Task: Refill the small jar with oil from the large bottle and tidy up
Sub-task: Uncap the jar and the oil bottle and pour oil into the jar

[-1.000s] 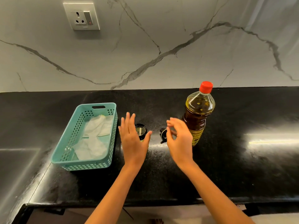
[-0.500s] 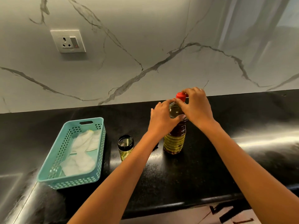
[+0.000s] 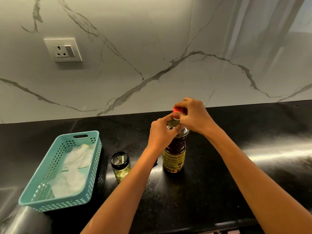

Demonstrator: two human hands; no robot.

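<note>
Uncapping the large bottle (image 3: 174, 154) mid-table

My right hand (image 3: 194, 115) pinches the red cap (image 3: 178, 109), left hand (image 3: 161, 132) clamps the neck; a slip could tip oil toward the open small jar (image 3: 120, 166) beside it

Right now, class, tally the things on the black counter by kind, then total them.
Oil bottle, red cap on: 1
Small glass jar, open: 1
Teal basket: 1
White cloth in the basket: 1
Total: 4

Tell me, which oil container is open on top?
The small jar, standing alone between the teal basket and the big bottle, is open. The bottle has its red cap on.
</note>
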